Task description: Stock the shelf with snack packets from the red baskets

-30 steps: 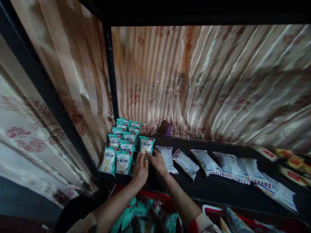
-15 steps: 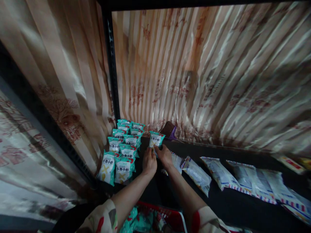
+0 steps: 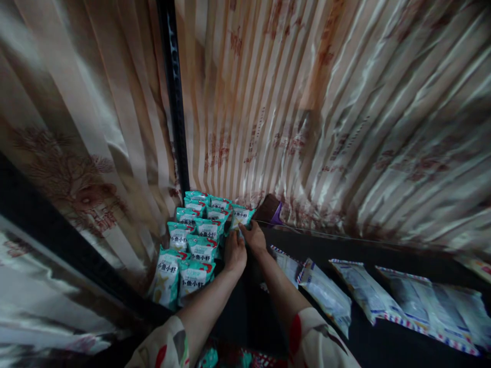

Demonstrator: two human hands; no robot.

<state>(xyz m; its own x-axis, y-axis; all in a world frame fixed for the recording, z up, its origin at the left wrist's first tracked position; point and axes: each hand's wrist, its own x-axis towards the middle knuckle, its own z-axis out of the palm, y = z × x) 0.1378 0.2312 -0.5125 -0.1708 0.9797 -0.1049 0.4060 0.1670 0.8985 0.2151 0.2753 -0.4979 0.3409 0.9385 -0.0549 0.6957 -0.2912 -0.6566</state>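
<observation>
Both my hands are closed around one teal and white snack bag [image 3: 241, 215], which stands upright near the back of the dark shelf [image 3: 245, 317]. My left hand [image 3: 235, 251] grips its lower left side. My right hand [image 3: 253, 238] holds its right side, with the thumb across the front. Just left of it stand several matching snack bags [image 3: 202, 249] in two upright columns, running from the back corner toward me. The held bag is beside the rear of the right-hand column; whether they touch I cannot tell. Its lower part is hidden by my fingers.
Several clear bags with striped edges [image 3: 326, 294] lie along the shelf to the right. A brown and purple object [image 3: 270, 208] sits by the patterned curtain [image 3: 291, 128]. A black metal post [image 3: 174, 92] rises at the corner. Below, a red basket [image 3: 264, 360] shows at the frame's edge.
My hands have carried the snack bag a little left, closer to the standing columns. The view has shifted, so less of the red basket below shows.
</observation>
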